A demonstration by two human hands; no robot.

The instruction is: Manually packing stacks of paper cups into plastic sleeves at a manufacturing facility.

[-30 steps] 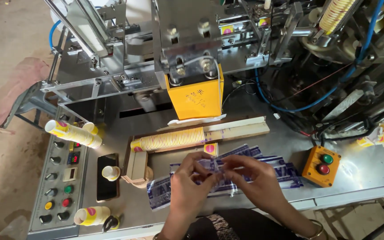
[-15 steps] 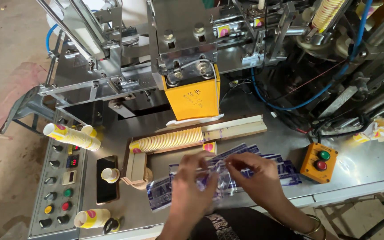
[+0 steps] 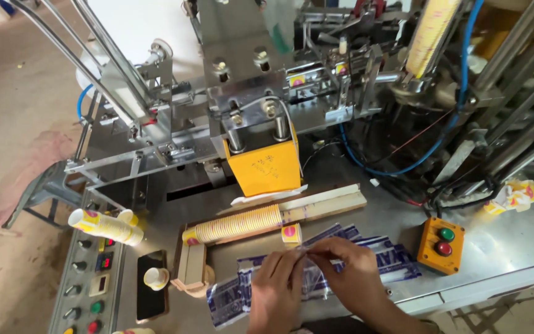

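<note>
Plastic sleeve, clear and glossy, is pinched at its top edge by the closed fingers of the left hand and the right hand; it is held low over the steel table, near the front edge; beneath it blue printed sleeves lie flat, long axis running left to right; behind, a ribbed cup stack lies lengthwise in a wooden trough; open metal is left toward the orange button box.

Bright even daylight, soft shadows, mild glare on the steel table, slight motion blur
</note>
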